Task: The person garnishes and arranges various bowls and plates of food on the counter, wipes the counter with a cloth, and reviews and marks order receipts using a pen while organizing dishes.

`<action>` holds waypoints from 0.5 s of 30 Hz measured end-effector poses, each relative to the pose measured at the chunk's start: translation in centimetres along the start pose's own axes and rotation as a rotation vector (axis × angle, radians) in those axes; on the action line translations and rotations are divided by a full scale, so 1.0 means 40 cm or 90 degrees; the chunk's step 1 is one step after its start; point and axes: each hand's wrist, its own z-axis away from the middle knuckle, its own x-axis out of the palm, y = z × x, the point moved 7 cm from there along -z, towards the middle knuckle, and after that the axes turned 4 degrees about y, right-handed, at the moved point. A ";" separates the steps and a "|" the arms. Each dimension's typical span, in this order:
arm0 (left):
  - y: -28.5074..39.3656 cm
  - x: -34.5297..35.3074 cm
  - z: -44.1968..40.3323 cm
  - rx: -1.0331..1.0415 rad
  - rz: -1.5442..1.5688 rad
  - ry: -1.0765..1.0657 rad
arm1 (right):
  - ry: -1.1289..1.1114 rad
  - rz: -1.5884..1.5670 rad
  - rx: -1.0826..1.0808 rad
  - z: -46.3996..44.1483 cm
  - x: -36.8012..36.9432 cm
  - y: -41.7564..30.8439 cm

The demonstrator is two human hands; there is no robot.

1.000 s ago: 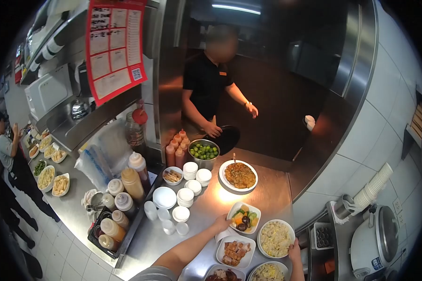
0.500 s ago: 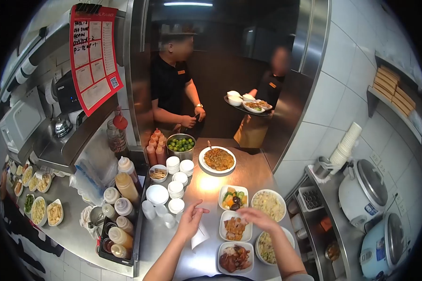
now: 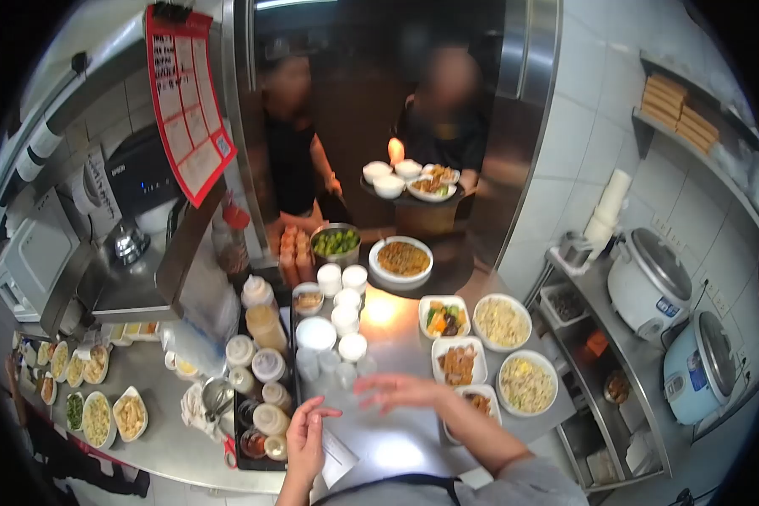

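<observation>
My left hand (image 3: 308, 438) is low in front of me, index finger extended, with a white paper slip (image 3: 339, 461) that seems pinched at its side; the grip itself is hidden. My right hand (image 3: 401, 392) reaches leftward above the steel counter (image 3: 396, 438), fingers spread and holding nothing. It is nearest to several clear plastic cups (image 3: 344, 375). Under and beside my right forearm are a dish of sliced fried meat (image 3: 459, 363), a partly covered meat dish (image 3: 479, 403), a vegetable dish (image 3: 445, 319) and two bowls of fried rice (image 3: 503, 322).
A plate of brown saucy food (image 3: 401, 260) stands toward the pass window. White sauce cups (image 3: 346, 319), a pot of green citrus (image 3: 336, 243) and squeeze bottles (image 3: 268, 327) line the left. Beyond, a co-worker carries a loaded tray (image 3: 413, 192); another person stands left. Rice cookers (image 3: 649, 274) are right.
My right hand has swung left, away from the dishes. My left hand has drawn nearer with the slip. The co-worker with the tray has come closer to the window; my view has shifted.
</observation>
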 end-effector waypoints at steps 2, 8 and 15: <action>-0.004 -0.013 0.015 -0.055 0.023 0.006 | 0.091 0.066 0.036 -0.095 -0.176 0.053; -0.059 -0.022 0.055 -0.114 -0.020 0.035 | 0.574 -0.131 0.079 -0.262 -0.639 0.064; -0.033 -0.036 0.041 -0.185 -0.158 0.128 | 0.852 0.238 0.149 -0.374 -0.946 0.181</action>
